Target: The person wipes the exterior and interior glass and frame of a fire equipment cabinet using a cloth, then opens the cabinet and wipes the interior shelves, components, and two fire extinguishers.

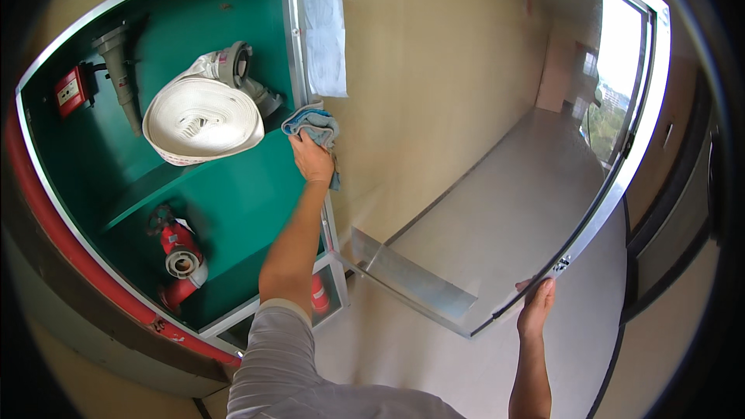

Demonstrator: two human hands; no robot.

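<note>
Left grip: our left hand (312, 159) is closed round a bunched blue-grey cloth (313, 122), pressing it vs the inner edge of the cabinet door (434, 109), close to the hinge side.
Right grip: our right hand (537, 306) hooks the door's lower outer corner, fingers (547, 291) curled over the metal frame, thumb side hidden; not a full fist, more a steadying hold.
Cloth, where: up at the top of the left hand, touching the door frame, just below a white paper sheet (323, 27) stuck on the door, and just right of the coiled white fire hose (203, 120).
Cloth, handling: we judge it soft, light, floppy; no fragility. Bunched in the palm it won't slip much; a loose tail hangs below the wrist & could snag on the frame.
Door, handling: we judge it stiff, glossy pane in a thin metal frame, swings on hinges, so it needs the right hand on the free edge to stop it moving under wiping pressure. Pane prob. slick; hold the frame, not the pane.
Cabinet: green interior (233, 194); hose on a slanted shelf, grey nozzle (120, 70) upper left, red alarm box (70, 91) beside it, red hydrant valve (180, 256) low down.
Floor: pale tiles (403, 357) below the door.
</note>
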